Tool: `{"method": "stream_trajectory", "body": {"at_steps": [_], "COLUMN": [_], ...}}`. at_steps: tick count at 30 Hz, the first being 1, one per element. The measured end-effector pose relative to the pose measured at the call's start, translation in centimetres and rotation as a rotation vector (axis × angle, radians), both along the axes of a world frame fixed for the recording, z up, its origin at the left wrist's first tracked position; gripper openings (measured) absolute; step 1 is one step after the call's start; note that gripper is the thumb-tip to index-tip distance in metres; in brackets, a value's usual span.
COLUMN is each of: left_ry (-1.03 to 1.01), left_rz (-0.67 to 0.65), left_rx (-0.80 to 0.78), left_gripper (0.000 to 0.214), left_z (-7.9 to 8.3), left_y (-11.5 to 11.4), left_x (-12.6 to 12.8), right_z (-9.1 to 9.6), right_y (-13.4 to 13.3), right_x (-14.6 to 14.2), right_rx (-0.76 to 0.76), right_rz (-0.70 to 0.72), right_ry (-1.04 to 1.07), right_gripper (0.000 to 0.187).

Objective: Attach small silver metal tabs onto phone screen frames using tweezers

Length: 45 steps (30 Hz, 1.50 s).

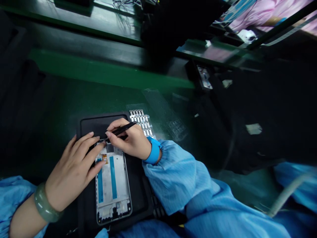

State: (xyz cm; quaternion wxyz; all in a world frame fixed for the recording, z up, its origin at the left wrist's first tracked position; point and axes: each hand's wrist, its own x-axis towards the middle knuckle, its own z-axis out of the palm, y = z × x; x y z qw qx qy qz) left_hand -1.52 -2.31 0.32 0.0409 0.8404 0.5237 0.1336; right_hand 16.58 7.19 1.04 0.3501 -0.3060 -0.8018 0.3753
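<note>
Green bench [106, 96], right fingers [117, 140] round tool [125, 128], tip indistinct, left fingers [85, 145] spread over phone [121, 185]

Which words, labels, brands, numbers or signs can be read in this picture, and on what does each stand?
No text can be read anywhere in the picture.
Orange flex piece on the phone-like frame: any marks are too small to read.
Sheet of small metal parts: no letters can be made out.
Blue wristband: no lettering visible.
</note>
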Motion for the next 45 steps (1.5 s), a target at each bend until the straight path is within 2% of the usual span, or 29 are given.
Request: {"method": "stream_trajectory", "body": {"at_steps": [8,17,19,22,24,30,45], "left_ry": [-0.003,0.013,0.011,0.014,0.023,0.023,0.02], "left_rz": [0.014,0.016,0.008,-0.006,-0.012,0.0,-0.001], "left_rx": [0.019,0.004,-0.006,-0.042,-0.069,-0.068,-0.063], "left_gripper": [0.039,0.041,0.043,0.049,0.052,0.051,0.052], "left_z": [0.1,0.1,0.2,0.4,0.5,0.5,0.5], "left_y": [-0.1,-0.1,-0.1,-0.2,-0.2,-0.4,-0.4], "left_x": [0.2,0.1,0.0,-0.2,-0.3,-0.2,-0.1], "right_z": [-0.2,1.0,0.8,0.2,-0.1,-0.2,-0.1], "right_y": [0.2,-0.2,-0.2,0.0,0.1,-0.1,-0.3], "right_x": [-0.2,-0.6,-0.5,0.0,0.1,0.1,-0.1], "right_rx": [0.072,0.258,0.191,0.003,-0.062,-0.048,-0.012], "right_rz": [-0.009,0.072,0.038,-0.055,-0.063,-0.016,-0.037], "right_ry": [-0.012,-0.225,-0.185,-0.054,-0.001,0.009,-0.005], "right_gripper": [0.01,0.008,0.007,0.008,0.01,0.011,0.012]}}
